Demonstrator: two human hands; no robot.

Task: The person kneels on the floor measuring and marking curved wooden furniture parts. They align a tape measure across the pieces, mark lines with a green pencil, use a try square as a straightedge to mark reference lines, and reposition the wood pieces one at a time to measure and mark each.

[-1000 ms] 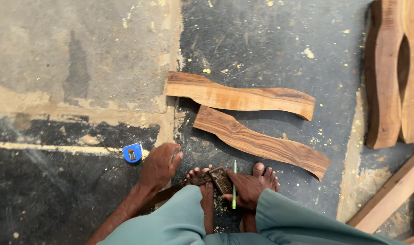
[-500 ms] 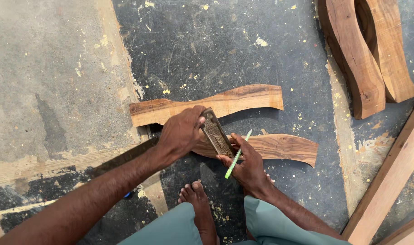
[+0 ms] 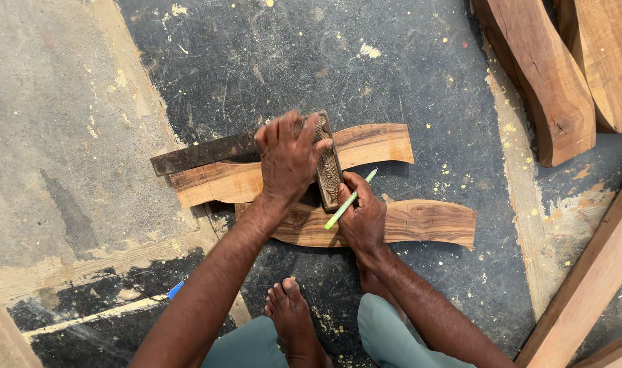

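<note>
Fingers of left hand [image 3: 290,160] press try square [image 3: 328,167]; right hand [image 3: 362,218] pinches pencil [image 3: 350,200].

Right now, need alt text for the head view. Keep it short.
Seen from above, a person's left hand presses a try square onto a curved wooden piece on a dark floor, while the right hand holds a green pencil over a second curved piece.

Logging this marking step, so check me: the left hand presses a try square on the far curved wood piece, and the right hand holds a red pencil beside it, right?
Not quite: the head view shows the pencil in the right hand is green. The left hand does press the try square on the far curved wood piece.
</note>
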